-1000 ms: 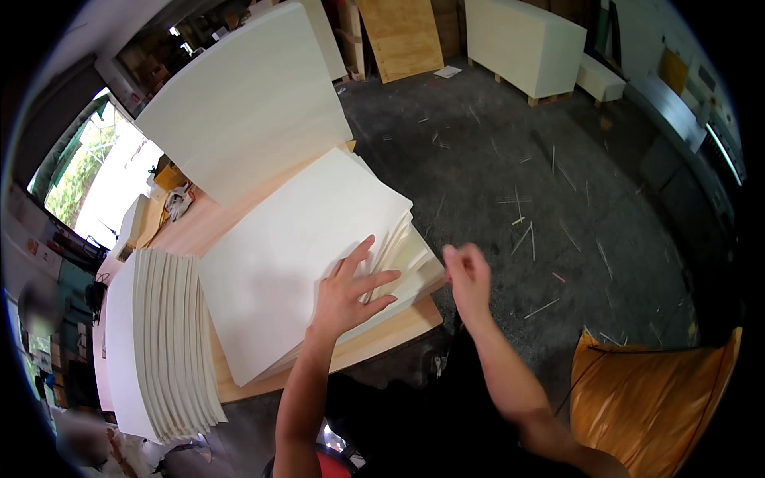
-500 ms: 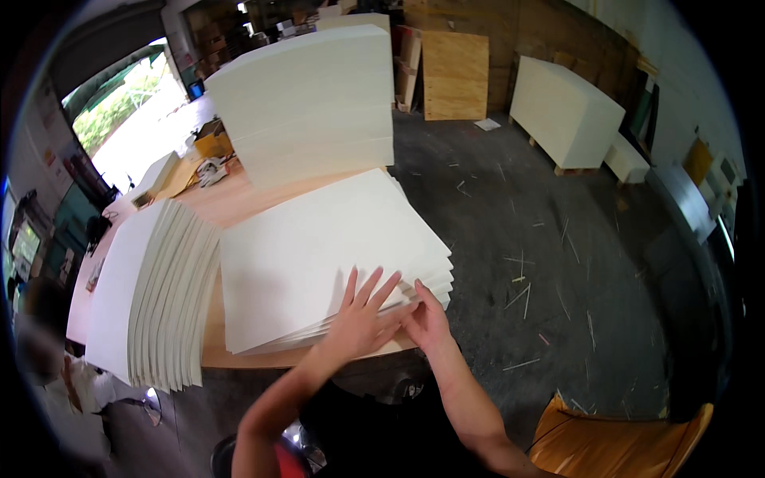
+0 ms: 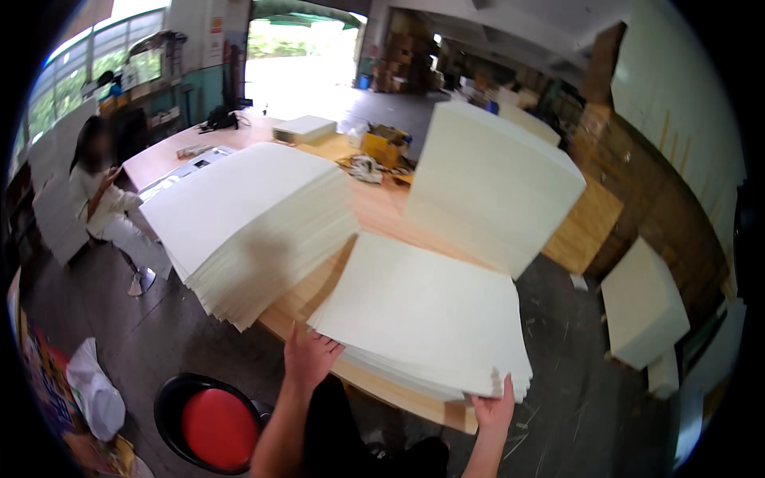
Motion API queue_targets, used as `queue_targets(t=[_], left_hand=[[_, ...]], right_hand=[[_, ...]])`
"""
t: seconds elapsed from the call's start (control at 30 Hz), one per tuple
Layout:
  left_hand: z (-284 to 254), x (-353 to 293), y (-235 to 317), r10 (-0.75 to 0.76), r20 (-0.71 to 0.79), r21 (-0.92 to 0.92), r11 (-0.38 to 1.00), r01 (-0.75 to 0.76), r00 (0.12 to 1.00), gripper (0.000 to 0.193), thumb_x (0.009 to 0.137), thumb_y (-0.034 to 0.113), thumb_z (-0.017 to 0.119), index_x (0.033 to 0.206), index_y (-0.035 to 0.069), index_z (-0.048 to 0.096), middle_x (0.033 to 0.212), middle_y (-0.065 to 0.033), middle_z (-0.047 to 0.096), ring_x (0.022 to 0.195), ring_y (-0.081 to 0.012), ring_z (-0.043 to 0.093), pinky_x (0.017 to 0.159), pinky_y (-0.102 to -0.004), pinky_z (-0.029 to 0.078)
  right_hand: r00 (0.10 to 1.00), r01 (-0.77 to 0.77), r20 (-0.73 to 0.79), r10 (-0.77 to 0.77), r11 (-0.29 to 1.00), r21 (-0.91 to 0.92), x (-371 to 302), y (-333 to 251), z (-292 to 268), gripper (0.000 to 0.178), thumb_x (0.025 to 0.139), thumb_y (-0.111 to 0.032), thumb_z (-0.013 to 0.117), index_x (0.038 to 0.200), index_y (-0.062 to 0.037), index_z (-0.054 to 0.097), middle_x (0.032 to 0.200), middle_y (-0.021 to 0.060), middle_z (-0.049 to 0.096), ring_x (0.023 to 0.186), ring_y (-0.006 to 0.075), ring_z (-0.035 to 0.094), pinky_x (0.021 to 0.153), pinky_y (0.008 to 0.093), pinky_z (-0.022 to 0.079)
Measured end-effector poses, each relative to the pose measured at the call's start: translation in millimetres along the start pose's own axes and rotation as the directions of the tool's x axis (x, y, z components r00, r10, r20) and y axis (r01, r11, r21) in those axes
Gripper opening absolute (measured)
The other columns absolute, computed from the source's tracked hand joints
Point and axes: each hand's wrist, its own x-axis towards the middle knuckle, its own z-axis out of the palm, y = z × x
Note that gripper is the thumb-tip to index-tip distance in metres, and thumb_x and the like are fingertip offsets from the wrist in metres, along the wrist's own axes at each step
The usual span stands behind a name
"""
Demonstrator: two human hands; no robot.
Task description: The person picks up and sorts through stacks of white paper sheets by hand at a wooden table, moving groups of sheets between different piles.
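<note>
White sheet stack lies flat near front edge of table. Left hand at near-left corner, right hand at near-right — spread wide, probably to steady both ends. Both half-curled, thumbs apart; cannot tell whether either pinches sheets. Fuller stack left, 1 taller block behind — both apart from hands.

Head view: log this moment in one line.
left hand: at near-left corner of front sheet stack | right hand: at its near-right corner | left sheet stack: beside it | table: under both
</note>
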Motion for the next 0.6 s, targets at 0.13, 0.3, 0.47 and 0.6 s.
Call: queue_targets(t=[0.13,0.3,0.47,0.6], left_hand=[[8.1,32.2,58.0,-0.242,0.028,0.299,0.928,0.222,0.97,0.102,0.095,0.076,0.033,0.157,-0.004,0.021,0.159,-0.0225,0.033,0.147,-0.0396,0.032,0.122,-0.0525,0.023],[-39.8,119.4,105.7,-0.425,-0.056,0.643,0.677,0.358,0.904,0.078,0.098,0.058,0.053,0.149,0.001,0.042,0.141,-0.0169,0.056,0.129,-0.0294,0.056,0.109,-0.042,0.044],[68.8,118.1,80.7,-0.521,-0.301,0.81,0.302,0.502,0.799,0.051,0.095,0.027,0.065,0.136,-0.001,0.057,0.127,-0.0136,0.066,0.118,-0.0214,0.063,0.099,-0.0339,0.05],[109.2,101.8,78.4,-0.374,0.048,0.965,0.257,0.053,0.926,0.046,0.09,0.014,0.065,0.132,-0.001,0.059,0.121,-0.0128,0.068,0.112,-0.0213,0.063,0.097,-0.035,0.049]], right_hand=[[0.997,0.075,-0.024,-0.077,0.993,-0.096,13.8,4.2,-20.5,0.051,0.101,-0.041,0.057,0.138,-0.0054,0.052,0.138,0.0125,0.059,0.129,0.0343,0.054,0.105,0.0591,0.045],[0.997,0.077,0.013,-0.076,0.994,-0.08,33.8,22.4,-12.9,0.049,0.098,-0.037,0.064,0.134,-0.0047,0.054,0.134,0.0121,0.061,0.125,0.0329,0.057,0.102,0.0573,0.048],[0.989,0.099,-0.091,-0.116,0.98,-0.171,12.9,5.7,-9.7,0.049,0.099,-0.037,0.063,0.135,-0.0045,0.054,0.133,0.0118,0.061,0.124,0.0322,0.058,0.103,0.0567,0.048],[0.988,0.111,-0.07,-0.137,0.949,-0.294,31.1,7.5,-11.8,0.039,0.099,-0.033,0.063,0.125,-0.0051,0.057,0.123,0.0122,0.062,0.113,0.0294,0.059,0.098,0.0491,0.05]])
